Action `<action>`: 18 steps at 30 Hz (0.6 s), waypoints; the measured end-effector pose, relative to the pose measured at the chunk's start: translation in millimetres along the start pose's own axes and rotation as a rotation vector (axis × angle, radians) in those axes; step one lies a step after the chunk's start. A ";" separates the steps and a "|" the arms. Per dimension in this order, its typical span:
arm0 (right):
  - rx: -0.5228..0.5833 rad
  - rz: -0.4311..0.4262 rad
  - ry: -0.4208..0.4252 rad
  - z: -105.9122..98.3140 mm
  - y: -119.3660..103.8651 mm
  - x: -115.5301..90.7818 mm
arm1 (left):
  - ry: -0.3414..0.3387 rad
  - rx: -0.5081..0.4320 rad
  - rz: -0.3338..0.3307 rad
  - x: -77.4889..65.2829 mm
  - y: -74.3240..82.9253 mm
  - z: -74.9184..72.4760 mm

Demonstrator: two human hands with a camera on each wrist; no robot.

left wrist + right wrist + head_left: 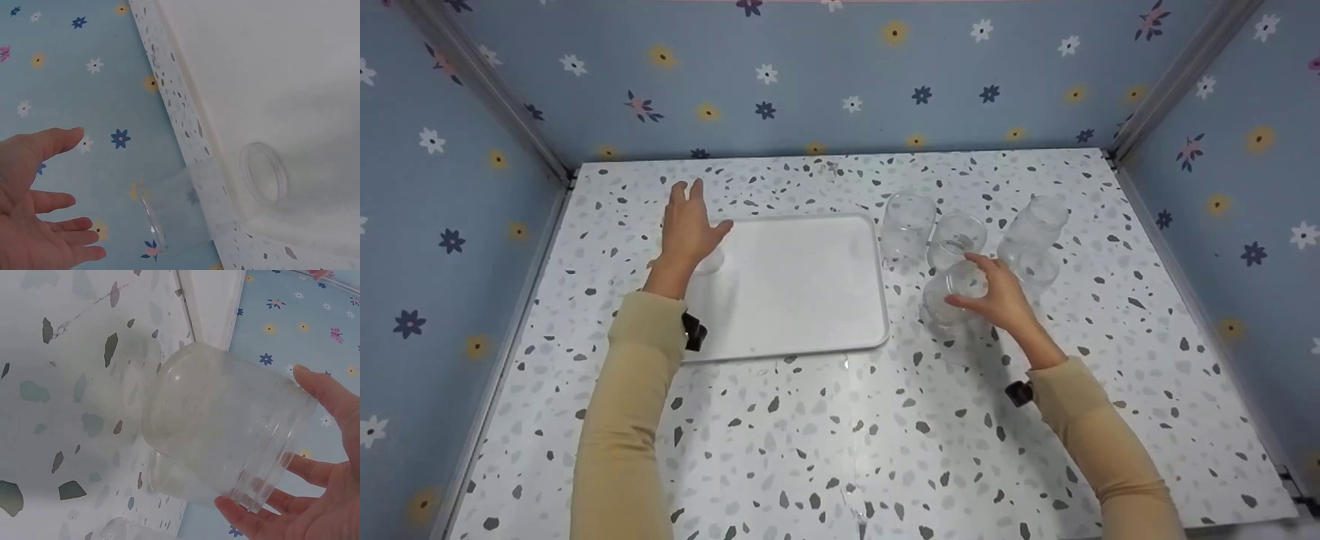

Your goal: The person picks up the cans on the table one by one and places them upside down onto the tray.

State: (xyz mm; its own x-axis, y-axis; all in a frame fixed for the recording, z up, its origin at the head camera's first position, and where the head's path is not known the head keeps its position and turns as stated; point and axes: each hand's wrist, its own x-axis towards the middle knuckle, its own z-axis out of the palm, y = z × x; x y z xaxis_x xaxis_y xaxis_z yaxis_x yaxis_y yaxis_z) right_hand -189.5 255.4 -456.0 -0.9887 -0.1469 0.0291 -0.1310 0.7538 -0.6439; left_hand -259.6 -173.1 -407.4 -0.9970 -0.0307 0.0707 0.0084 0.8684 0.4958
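My right hand (1001,296) holds a clear plastic jar (219,416) by its rim, thumb on one side and fingers on the other. In the head view this jar is upright, right of the white tray (795,285). My left hand (686,229) is raised over the tray's left side, fingers spread and holding nothing. Beside it, partly hidden by the hand in the head view, stands another clear jar (174,211). A clear ring-shaped edge (264,174) shows against the tray surface in the left wrist view.
Several more clear jars stand on the right of the speckled table (825,442), among them a tall jar (907,225), a shorter jar (958,236) and a small jar (1037,268). Blue flowered panels (825,67) enclose the table's back and sides.
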 end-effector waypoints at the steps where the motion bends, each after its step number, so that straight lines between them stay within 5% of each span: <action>1: 0.013 0.000 0.010 0.8 -0.1 -0.7 | 0.007 -0.019 0.007 -1.6 1.7 -0.5; 8: 0.089 -0.010 0.078 7.8 -3.9 -3.0 | 0.034 -0.141 0.075 -11.3 14.5 -3.5; 18: 0.221 -0.159 0.239 22.2 -11.7 0.5 | 0.138 -0.246 0.173 -20.3 28.1 8.9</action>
State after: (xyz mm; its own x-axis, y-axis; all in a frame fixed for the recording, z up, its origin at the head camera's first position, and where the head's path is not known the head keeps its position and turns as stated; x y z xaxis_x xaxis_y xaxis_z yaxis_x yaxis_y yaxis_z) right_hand -186.9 232.3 -465.5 -0.9497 -0.0782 0.3032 -0.2917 0.5732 -0.7658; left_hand -239.7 -143.7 -402.6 -0.9597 0.0252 0.2801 0.2113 0.7217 0.6591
